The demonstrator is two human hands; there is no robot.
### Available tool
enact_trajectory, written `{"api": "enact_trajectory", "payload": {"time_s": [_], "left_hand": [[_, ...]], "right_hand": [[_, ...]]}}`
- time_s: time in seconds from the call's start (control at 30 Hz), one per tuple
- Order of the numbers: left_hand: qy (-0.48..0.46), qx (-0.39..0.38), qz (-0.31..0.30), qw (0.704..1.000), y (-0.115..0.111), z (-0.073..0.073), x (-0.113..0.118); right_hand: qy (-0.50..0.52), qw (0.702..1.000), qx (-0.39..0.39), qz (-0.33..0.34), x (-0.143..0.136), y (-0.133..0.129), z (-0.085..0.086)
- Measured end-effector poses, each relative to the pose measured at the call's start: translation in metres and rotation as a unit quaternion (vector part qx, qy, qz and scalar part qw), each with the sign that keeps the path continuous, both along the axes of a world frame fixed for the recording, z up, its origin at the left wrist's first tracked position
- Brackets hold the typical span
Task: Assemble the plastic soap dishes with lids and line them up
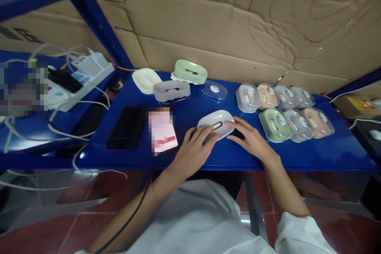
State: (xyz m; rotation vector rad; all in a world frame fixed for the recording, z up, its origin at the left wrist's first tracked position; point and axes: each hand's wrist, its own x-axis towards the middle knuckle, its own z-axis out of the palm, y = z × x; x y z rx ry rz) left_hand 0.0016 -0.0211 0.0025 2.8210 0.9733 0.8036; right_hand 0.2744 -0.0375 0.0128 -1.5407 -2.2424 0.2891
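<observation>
A pale grey oval soap dish [218,130] with a slot in its middle rests on the blue table right in front of me. My left hand [196,147] holds its left side, with fingers reaching over the rim toward the slot. On the opposite side, my right hand [247,137] grips the right end, one finger over the rim and the thumb low at the near edge. Beyond the dish lies a clear lid with a round label [213,91]. A grey soap dish part [172,92], a green one [190,72] and a cream tray [146,80] stand at the back.
Several lidded soap boxes in grey, peach and green [275,125] stand in two rows on the right. A lit phone [163,131] and a black flat object [125,127] lie left. Farther left are a power strip [80,85] and white cables. Cardboard [208,16] backs the table.
</observation>
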Motion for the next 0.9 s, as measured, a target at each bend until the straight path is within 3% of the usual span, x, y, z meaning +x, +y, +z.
{"api": "enact_trajectory", "payload": {"time_s": [0.1,0.23,0.37,0.5,0.57,0.63,0.73,0.9], "left_hand": [[-0.034,-0.014,0.012,0.999,0.003,-0.004,-0.001],[-0.066,-0.04,0.027,0.997,0.006,-0.01,-0.001],[-0.091,-0.028,0.039,0.995,-0.002,-0.009,-0.008],[-0.108,-0.042,0.029,0.993,-0.011,-0.01,-0.02],[-0.122,-0.05,0.027,0.991,-0.012,-0.012,-0.026],[-0.136,-0.067,0.026,0.988,-0.012,-0.013,-0.029],[-0.153,-0.107,0.031,0.982,-0.012,-0.014,-0.031],[-0.155,-0.154,0.025,0.976,-0.015,-0.01,-0.029]], "right_hand": [[-0.014,1.0,0.017,-0.011,-0.003,-0.002,-0.002],[-0.013,1.0,0.004,0.004,-0.004,0.012,0.012],[0.007,0.999,0.046,0.009,-0.009,0.062,0.018],[-0.04,0.996,0.07,-0.027,-0.026,0.12,0.004],[-0.068,0.993,0.066,-0.066,-0.037,0.134,-0.004],[-0.085,0.991,0.068,-0.081,-0.043,0.132,-0.011],[-0.082,0.992,0.076,-0.062,-0.041,0.108,-0.013],[0.059,0.993,0.077,-0.061,-0.016,0.055,-0.002]]}}
